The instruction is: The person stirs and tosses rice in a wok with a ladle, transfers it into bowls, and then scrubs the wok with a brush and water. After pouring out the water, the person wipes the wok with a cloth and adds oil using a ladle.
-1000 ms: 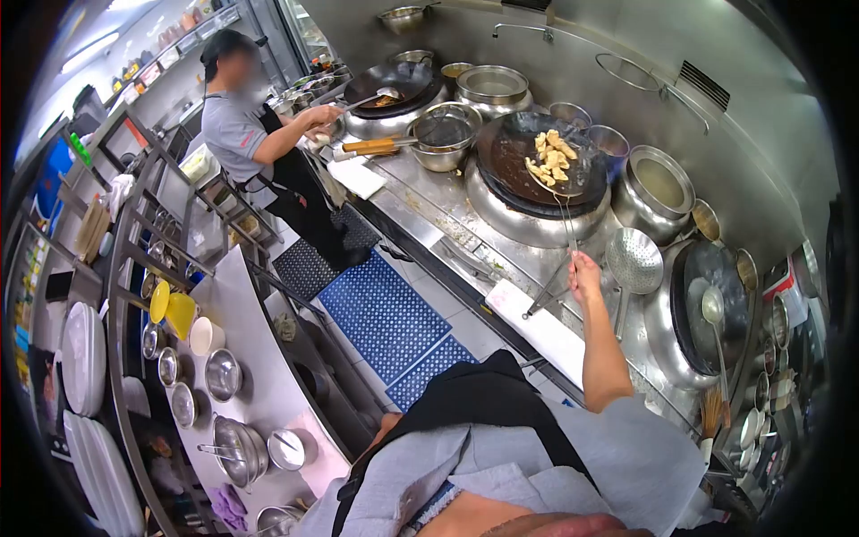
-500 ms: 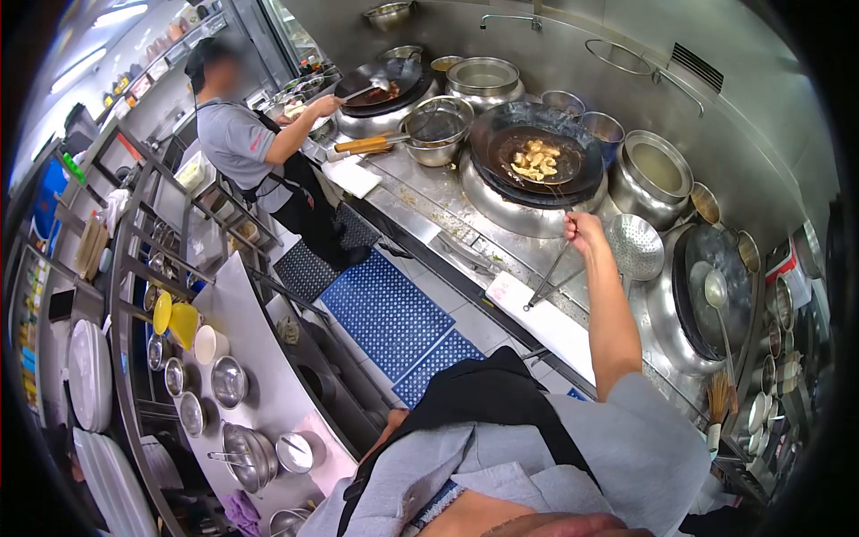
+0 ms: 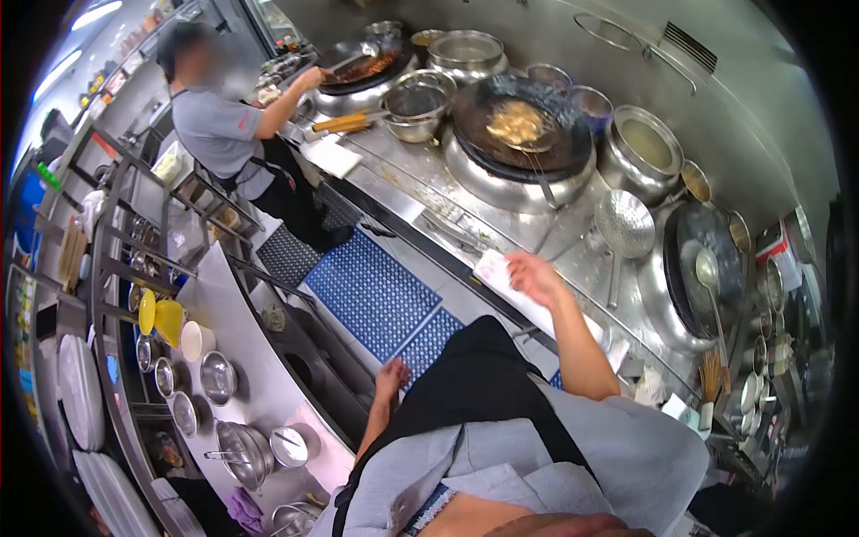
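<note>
Countertop (image 3: 412, 192) of steel runs diagonally from 10 to 4 o'clock through the view, bearing three woks. Clock directions below start from the right hand. One co-worker (image 3: 215, 134) stands at 10, an arm reaching to the far wok (image 3: 344, 89) at 11. The near wok (image 3: 470, 112) sits at 12, the third wok (image 3: 684, 300) at 3. Two blue mats (image 3: 362, 286) lie on the floor toward 9.

The right arm reaches up from about 5, elbow bent, and the right hand (image 3: 537, 279) hovers by one long white cloth (image 3: 573, 336), fingers loosely curled and part open; whether it touches the cloth I cannot tell. The left arm hangs low, with the left hand (image 3: 391, 380) at 8; its fingers bend, but how wide its grip is cannot be told.

One perforated ladle (image 3: 624, 224) lies at 2. One wire skimmer (image 3: 540, 179) sits in the near wok, its handle out over the rim at the wok's 5 o'clock. One pile of pale food pieces (image 3: 516, 123) lies in that wok, just beyond the right hand's reach.
</note>
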`<state>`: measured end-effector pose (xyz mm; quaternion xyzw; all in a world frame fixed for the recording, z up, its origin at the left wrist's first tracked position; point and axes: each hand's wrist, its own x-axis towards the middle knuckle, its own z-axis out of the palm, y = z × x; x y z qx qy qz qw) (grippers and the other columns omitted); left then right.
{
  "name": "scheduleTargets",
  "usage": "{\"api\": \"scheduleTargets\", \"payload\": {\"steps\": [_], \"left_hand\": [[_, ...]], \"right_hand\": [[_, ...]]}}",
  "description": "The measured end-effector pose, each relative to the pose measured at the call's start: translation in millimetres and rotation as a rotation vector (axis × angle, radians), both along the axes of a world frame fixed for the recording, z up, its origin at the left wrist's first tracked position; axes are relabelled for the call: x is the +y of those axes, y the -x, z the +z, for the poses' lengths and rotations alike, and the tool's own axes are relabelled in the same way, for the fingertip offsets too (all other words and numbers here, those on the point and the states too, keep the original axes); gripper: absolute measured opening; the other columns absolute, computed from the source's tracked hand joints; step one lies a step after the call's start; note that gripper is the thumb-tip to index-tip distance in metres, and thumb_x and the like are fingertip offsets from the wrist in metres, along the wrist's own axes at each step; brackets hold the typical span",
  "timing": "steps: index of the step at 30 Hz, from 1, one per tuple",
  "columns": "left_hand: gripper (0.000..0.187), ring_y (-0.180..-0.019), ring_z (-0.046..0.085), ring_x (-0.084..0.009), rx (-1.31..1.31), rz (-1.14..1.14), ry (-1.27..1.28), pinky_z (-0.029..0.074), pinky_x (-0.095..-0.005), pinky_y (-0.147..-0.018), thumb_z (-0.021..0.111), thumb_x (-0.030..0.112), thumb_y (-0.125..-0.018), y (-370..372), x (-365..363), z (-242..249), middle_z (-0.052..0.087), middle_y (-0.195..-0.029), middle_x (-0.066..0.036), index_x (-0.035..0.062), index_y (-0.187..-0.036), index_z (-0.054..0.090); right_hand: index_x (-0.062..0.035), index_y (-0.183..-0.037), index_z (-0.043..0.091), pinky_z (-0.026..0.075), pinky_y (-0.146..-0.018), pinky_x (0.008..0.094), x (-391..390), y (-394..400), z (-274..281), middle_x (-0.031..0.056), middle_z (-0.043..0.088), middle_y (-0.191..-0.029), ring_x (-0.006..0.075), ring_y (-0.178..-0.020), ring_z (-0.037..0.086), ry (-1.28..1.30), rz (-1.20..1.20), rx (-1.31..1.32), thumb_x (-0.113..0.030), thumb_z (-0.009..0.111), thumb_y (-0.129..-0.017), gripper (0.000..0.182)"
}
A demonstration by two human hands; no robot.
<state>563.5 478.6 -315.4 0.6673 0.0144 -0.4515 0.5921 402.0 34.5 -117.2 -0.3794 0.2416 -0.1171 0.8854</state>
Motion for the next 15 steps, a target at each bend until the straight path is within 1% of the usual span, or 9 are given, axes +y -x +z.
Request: {"api": "scheduleTargets", "payload": {"steps": [2,3,5,7,8,10,12,14,15], "left_hand": [[0.022,-0.082,0.062,-0.0135,-0.135,-0.035,0.329,0.052,-0.0283,-0.077,0.056,0.021,-0.101,-16,-67,115,0.065,-0.091,-0.007,0.0015,-0.111,0.06],[0.031,-0.085,0.063,-0.0136,-0.206,-0.138,0.333,0.052,-0.027,-0.078,0.056,0.017,-0.102,-17,-96,203,0.068,-0.1,-0.007,0.0003,-0.127,0.059],[0.028,-0.086,0.064,-0.015,-0.332,-0.321,0.613,0.053,-0.0288,-0.078,0.06,0.013,-0.098,-5,-135,333,0.068,-0.1,-0.009,-0.0004,-0.123,0.062],[0.026,-0.083,0.064,-0.02,-0.743,-0.706,0.761,0.052,-0.0311,-0.08,0.054,0.011,-0.097,11,-145,434,0.069,-0.106,-0.015,-0.0013,-0.114,0.068],[0.024,-0.079,0.064,-0.0208,-0.83,-0.83,0.886,0.052,-0.0312,-0.075,0.055,0.012,-0.096,25,-147,473,0.068,-0.105,-0.016,-0.0007,-0.108,0.071],[0.021,-0.071,0.064,-0.0207,-1.038,-1.026,1.17,0.051,-0.0308,-0.066,0.059,0.013,-0.093,47,-152,520,0.068,-0.101,-0.017,0.0012,-0.098,0.075],[0.019,-0.066,0.062,-0.018,-1.263,-1.065,1.392,0.05,-0.0305,-0.059,0.063,0.014,-0.088,70,-152,538,0.069,-0.092,-0.015,0.0046,-0.095,0.077],[0.016,-0.071,0.061,-0.0156,-1.302,-1.026,1.469,0.049,-0.0287,-0.063,0.064,0.019,-0.089,97,-144,536,0.068,-0.086,-0.009,0.009,-0.097,0.073],[0.016,-0.077,0.061,-0.0151,-1.243,-1.031,1.479,0.048,-0.0269,-0.071,0.064,0.024,-0.091,109,-135,529,0.066,-0.085,-0.005,0.0113,-0.098,0.069]], "right_hand": [[-0.0025,-0.108,0.067,0.054,-0.062,0.0287,54,10,3,0.0059,0.067,-0.08,0.0139,-0.065,0.064,0.064,0.222,0.166,-0.027,0.057,-0.1,0.027],[-0.0029,-0.108,0.067,0.054,-0.059,0.0273,71,14,-8,0.0061,0.068,-0.08,0.0138,-0.063,0.064,0.084,0.28,0.258,-0.026,0.059,-0.099,0.026],[-0.004,-0.104,0.068,0.053,-0.055,0.0257,92,20,-64,0.0049,0.068,-0.079,0.0123,-0.063,0.064,0.332,0.356,0.533,-0.024,0.065,-0.095,0.022],[-0.0043,-0.099,0.069,0.052,-0.052,0.0263,104,42,-119,0.0045,0.068,-0.076,0.0114,-0.061,0.063,0.624,0.421,0.626,-0.024,0.065,-0.093,0.021],[-0.0043,-0.097,0.069,0.052,-0.051,0.0268,107,60,-136,0.0046,0.068,-0.076,0.0117,-0.061,0.063,0.605,0.4,0.661,-0.025,0.066,-0.093,0.021],[-0.0057,-0.096,0.071,0.052,-0.049,0.028,109,102,-170,0.0052,0.068,-0.074,0.0126,-0.06,0.064,0.553,0.363,0.759,-0.027,0.068,-0.091,0.022],[-0.0086,-0.076,0.07,0.054,-0.06,0.041,93,161,-246,0.0108,0.064,-0.068,0.0265,-0.066,0.066,1.725,0.976,0.719,-0.025,0.071,-0.073,0.017],[-0.0099,-0.068,0.067,0.053,-0.066,0.0465,104,242,-269,0.0133,0.063,-0.07,0.0317,-0.07,0.065,1.708,0.848,0.929,-0.029,0.067,-0.068,0.019],[-0.0137,-0.057,0.069,0.05,-0.052,0.0447,121,286,-278,0.009,0.064,-0.058,0.0264,-0.057,0.066,1.864,0.542,0.974,-0.025,0.065,-0.064,0.013]]}}
